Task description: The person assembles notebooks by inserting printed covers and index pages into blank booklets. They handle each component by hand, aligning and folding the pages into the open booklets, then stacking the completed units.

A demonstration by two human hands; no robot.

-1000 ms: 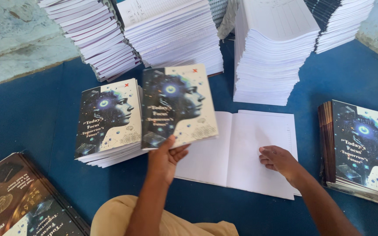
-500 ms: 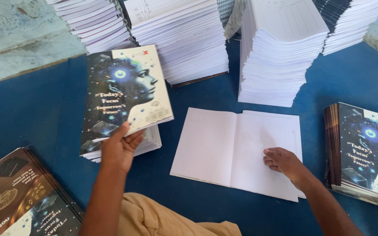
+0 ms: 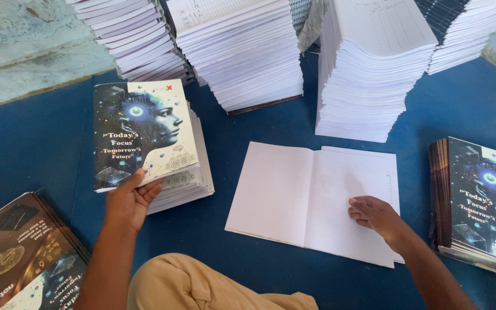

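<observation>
- Four tall stacks of white printed sheets [image 3: 368, 69], ten to two o'clock.
- Three piles of covered notebooks [image 3: 162, 155]: nine, three, seven o'clock.
- One open blank booklet [image 3: 294, 195], centre.

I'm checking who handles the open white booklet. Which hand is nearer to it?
The right hand: its fingers rest on the right page of the open white booklet. The left hand is off to the booklet's left, holding a covered notebook on a stack.

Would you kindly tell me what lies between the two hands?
In the head view, only blue floor covering separates the left hand from the open blank booklet under the right hand.
</observation>
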